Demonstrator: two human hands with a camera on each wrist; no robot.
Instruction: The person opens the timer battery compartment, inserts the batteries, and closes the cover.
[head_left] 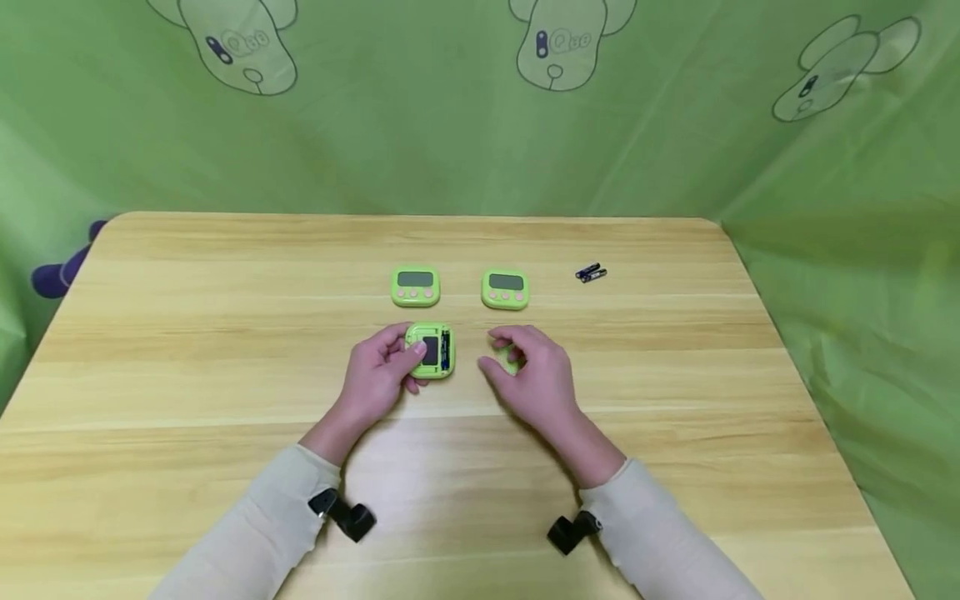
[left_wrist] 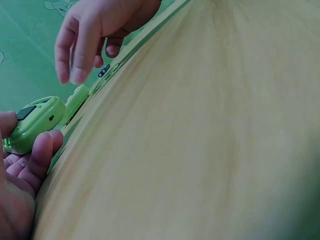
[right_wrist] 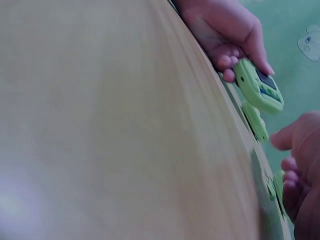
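My left hand (head_left: 378, 371) holds a green digital timer (head_left: 413, 369) just above the table, back side up, thumb on top and fingers beneath. Its battery slot is uncovered, and a dark battery (head_left: 446, 350) lies in it. To the right, my right hand (head_left: 536, 375) hovers with thumb and fingers apart and curved, gripping nothing. Below it a small flat green piece (head_left: 512, 360) lies on the table, partly hidden by the fingers; it looks like a battery cover. In the right wrist view the held timer (right_wrist: 259, 87) is tilted near my right thumb.
Two more green timers, one on the left (head_left: 416, 287) and one on the right (head_left: 506, 289), lie screen up behind my hands. A pair of dark batteries (head_left: 591, 272) lies farther right on the wooden table (head_left: 225, 333). A green curtain (head_left: 420, 125) hangs behind.
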